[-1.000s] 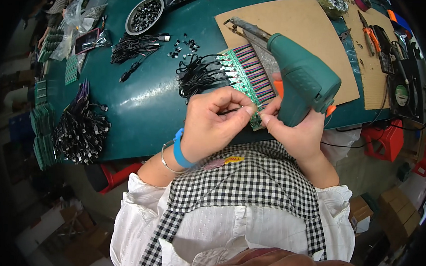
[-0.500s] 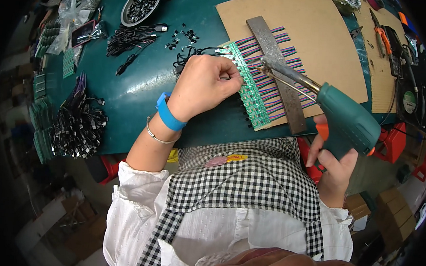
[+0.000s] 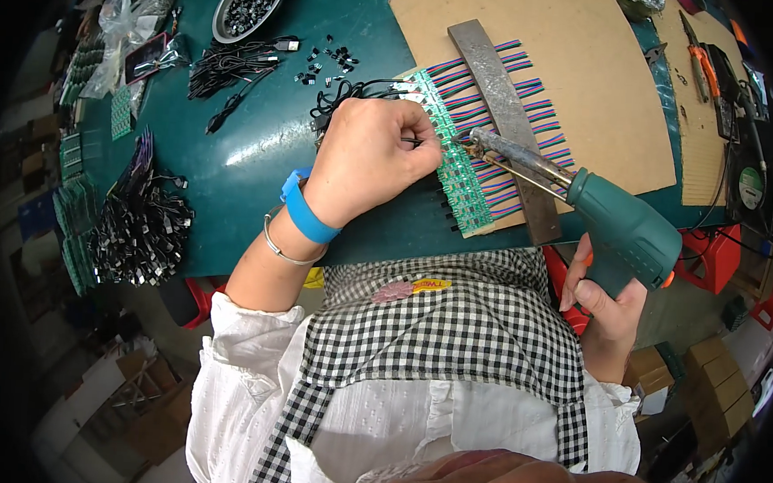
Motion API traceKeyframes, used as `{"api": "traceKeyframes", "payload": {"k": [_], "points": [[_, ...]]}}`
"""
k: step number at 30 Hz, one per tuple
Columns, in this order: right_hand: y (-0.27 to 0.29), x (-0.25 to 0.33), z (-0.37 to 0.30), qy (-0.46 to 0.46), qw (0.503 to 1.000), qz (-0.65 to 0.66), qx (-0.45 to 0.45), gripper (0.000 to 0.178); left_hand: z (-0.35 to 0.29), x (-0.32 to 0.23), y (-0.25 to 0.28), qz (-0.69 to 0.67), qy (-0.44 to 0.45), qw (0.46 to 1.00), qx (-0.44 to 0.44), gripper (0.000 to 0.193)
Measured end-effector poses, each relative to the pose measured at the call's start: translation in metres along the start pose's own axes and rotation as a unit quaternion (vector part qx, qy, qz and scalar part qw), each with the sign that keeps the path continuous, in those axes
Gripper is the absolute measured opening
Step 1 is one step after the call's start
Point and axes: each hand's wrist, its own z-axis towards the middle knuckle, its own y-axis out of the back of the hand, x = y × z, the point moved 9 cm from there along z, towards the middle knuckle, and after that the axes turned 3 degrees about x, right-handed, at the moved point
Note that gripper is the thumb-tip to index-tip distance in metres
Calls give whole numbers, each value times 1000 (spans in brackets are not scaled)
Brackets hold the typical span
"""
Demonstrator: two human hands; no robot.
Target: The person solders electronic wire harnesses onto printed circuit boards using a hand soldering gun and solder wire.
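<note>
My left hand (image 3: 378, 149), with a blue wristband, is closed in a pinch at the left edge of a green circuit board panel (image 3: 464, 189). A bit of thin black cable (image 3: 412, 140) shows between its fingers; the fingertips hide its end. My right hand (image 3: 608, 313) is wrapped round the grip of a green soldering gun (image 3: 632, 226). The gun's metal tip points left, over the panel's right edge, close to my left fingertips. Multicoloured wires (image 3: 543, 127) run rightward from the panel, under a flat metal bar (image 3: 497, 94) lying across them.
Brown cardboard (image 3: 588, 68) lies under the wires. Behind my left hand are coiled black cables (image 3: 328, 112) and loose small black connectors (image 3: 339, 60). A round metal bowl (image 3: 225, 27) holds more. A bundle of connector cables (image 3: 142, 237) lies left; pliers (image 3: 701, 70) lie far right.
The soldering gun's tip has come nearer to me, toward my left fingertips. My right finger now covers more of the orange trigger. My left hand has hardly moved.
</note>
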Motion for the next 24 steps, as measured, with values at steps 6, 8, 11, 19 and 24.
{"api": "traceKeyframes", "payload": {"k": [6,8,11,19,24], "points": [[0,-6,-3,-29,1000,6,-8,57,-3,-2,0,-1,1,1000,-10,7],[-2,-5,-2,-27,1000,3,-14,56,-4,-3,2,4,2,1000,-15,7],[0,2,2,-12,999,20,-32,55,-3,-2,1,-1,-3,1000,-14,7],[3,5,3,3,998,59,-9,59,-3,-1,2,-7,-2,1000,-18,7],[-4,4,6,-4,999,48,-6,57,-3,0,2,-14,1,1000,-10,8]]}}
